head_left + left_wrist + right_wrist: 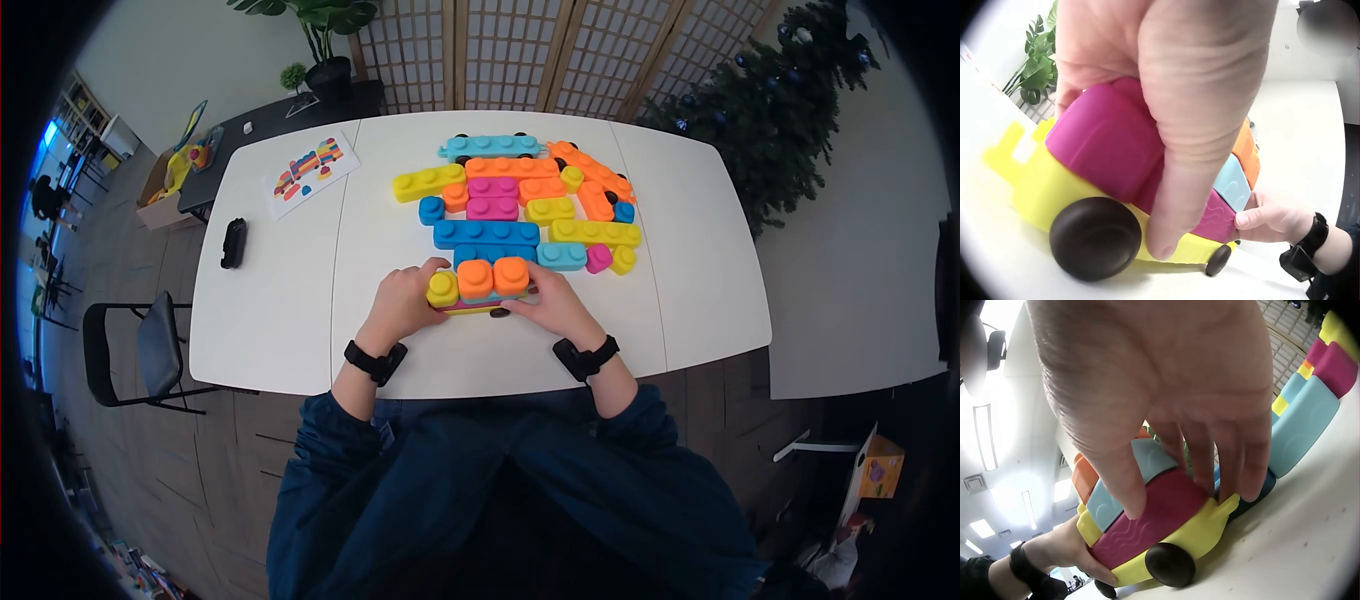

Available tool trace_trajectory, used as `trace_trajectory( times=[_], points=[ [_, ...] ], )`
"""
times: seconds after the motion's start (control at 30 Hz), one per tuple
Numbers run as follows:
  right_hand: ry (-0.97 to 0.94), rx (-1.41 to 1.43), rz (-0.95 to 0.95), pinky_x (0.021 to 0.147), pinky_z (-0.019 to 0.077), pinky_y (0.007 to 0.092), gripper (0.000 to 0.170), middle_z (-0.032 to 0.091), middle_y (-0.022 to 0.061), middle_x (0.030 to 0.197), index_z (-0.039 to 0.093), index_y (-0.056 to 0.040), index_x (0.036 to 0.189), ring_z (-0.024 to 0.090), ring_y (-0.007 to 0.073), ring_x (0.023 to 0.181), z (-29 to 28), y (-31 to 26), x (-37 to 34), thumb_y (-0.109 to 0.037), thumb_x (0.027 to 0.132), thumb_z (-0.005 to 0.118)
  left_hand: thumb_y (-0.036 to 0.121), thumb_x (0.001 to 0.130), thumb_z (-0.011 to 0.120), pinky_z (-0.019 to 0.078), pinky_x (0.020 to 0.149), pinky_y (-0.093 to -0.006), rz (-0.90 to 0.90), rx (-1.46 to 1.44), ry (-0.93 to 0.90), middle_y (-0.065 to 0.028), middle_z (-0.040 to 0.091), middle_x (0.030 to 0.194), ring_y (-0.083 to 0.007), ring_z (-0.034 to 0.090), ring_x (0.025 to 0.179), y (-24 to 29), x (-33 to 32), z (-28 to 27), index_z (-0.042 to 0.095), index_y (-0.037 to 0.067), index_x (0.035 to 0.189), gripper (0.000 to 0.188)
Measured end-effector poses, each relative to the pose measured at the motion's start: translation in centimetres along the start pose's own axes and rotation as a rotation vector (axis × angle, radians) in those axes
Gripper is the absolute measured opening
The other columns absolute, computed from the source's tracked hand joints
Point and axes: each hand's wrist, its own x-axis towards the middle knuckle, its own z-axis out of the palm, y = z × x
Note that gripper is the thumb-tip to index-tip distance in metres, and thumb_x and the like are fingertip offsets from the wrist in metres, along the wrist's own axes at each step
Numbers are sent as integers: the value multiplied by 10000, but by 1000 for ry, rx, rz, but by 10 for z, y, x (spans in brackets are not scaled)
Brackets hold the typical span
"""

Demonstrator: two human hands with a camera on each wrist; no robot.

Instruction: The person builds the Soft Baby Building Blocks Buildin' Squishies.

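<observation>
A toy block car, on a yellow wheeled base (1035, 194), stands near the table's front edge. Magenta blocks (1163, 500) and light blue blocks (1147, 459) are stacked on it, topped by two orange blocks (475, 280) and a yellow block (442, 290). My left hand (402, 300) grips the car's left end, thumb down the near side over the magenta block and fingers reaching behind. At the other end my right hand (560, 305) holds it, thumb against the magenta side and fingers round the far side, where their tips are partly hidden.
Just beyond the car lie loose blocks, among them a long blue block (485, 233) and a light blue one (562, 257). Further back are wheeled bases in light blue (495, 147) and orange. A printed picture sheet (313, 172) and a black case (233, 244) lie at left.
</observation>
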Motion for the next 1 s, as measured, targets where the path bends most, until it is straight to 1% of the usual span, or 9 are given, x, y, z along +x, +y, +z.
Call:
trace_trajectory(
  times=[0.17,0.27,0.37,0.47,0.5,0.57,0.67,0.8,1.0],
  points=[
    [-17,49,-1,932,550,383,570,681,178,1182,572,-14,1312,681,332,1080,6,-2,3,-134,811,818,200,577,891,547,784,-430,45,12,34,-145,704,918,-355,679,886,-5,-7,-3,588,133,1158,658],
    [-54,46,-12,943,546,386,571,678,168,1208,568,-21,1327,678,324,1099,9,-10,6,-134,824,813,198,579,885,544,782,-429,8,31,62,-130,693,908,-350,674,886,-3,-20,-10,599,124,1129,625],
    [-55,88,-103,951,541,381,585,661,148,1264,560,-38,1349,670,302,1119,16,-18,12,-150,834,814,183,582,881,543,781,-427,-30,41,112,-128,683,898,-351,671,890,-10,-35,-22,614,115,1110,595],
    [-28,85,-108,948,540,374,594,639,128,1313,549,-54,1371,659,279,1134,17,-19,17,-172,850,809,139,575,872,558,772,-410,-55,-7,291,-120,695,897,-341,681,862,-32,-50,-36,623,109,1113,593],
    [-20,72,-106,942,540,373,594,635,123,1320,547,-59,1373,657,273,1132,15,-17,17,-181,853,807,139,575,872,558,772,-410,-54,-6,291,-120,695,897,-341,681,862,-41,-52,-43,623,109,1113,593],
    [-12,61,-105,937,540,371,595,631,119,1327,544,-64,1375,655,268,1130,13,-13,16,-190,857,806,128,587,886,578,768,-395,-213,-157,354,-137,725,903,-335,717,853,-55,-54,-61,613,80,1127,608],
    [-23,64,-75,926,541,376,554,640,110,1314,564,-65,1348,658,266,1124,12,-6,12,-202,865,798,135,604,904,595,760,-393,-213,-134,454,-158,748,906,-341,743,851,-87,-39,-82,590,50,1152,637],
    [-70,56,-48,907,544,368,450,668,108,1242,620,-61,1268,675,264,1079,11,-6,6,-206,875,785,141,602,904,595,771,-392,-239,-56,482,-154,747,911,-346,740,865,-115,2,-103,587,48,1176,662],
    [-108,44,-55,884,549,357,365,695,111,1150,664,-59,1194,693,256,1018,10,-5,-1,-208,880,777,187,582,905,577,831,-393,-120,-20,490,-168,728,1025,-323,719,946,-146,77,-116,585,17,1219,733]
  ],
)
